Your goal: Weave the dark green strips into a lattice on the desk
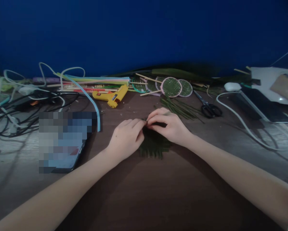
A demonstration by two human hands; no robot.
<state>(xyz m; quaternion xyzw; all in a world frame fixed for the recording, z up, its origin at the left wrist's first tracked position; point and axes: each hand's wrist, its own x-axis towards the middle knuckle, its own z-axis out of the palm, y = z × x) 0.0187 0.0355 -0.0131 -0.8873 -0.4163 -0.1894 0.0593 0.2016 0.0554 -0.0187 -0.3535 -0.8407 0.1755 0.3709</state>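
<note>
A small mat of dark green leaf strips [153, 146] lies on the brown table [173, 192] in the middle of the view. My left hand [126, 138] rests on its left edge with the fingers curled and pinched on a strip. From the right, my right hand [169, 123] comes in over the top of the mat, its fingers pressed together on the strips. The fingertips of both hands meet above the mat. The upper part of the mat is hidden under my hands.
Loose green strips [180, 109], black scissors [210, 109], round woven fans on sticks [171, 87] and a yellow glue gun [112, 96] lie behind. A phone [64, 141] lies at the left by tangled cables [16, 109]. A white cable [242, 122] and tablet [261, 102] lie at the right.
</note>
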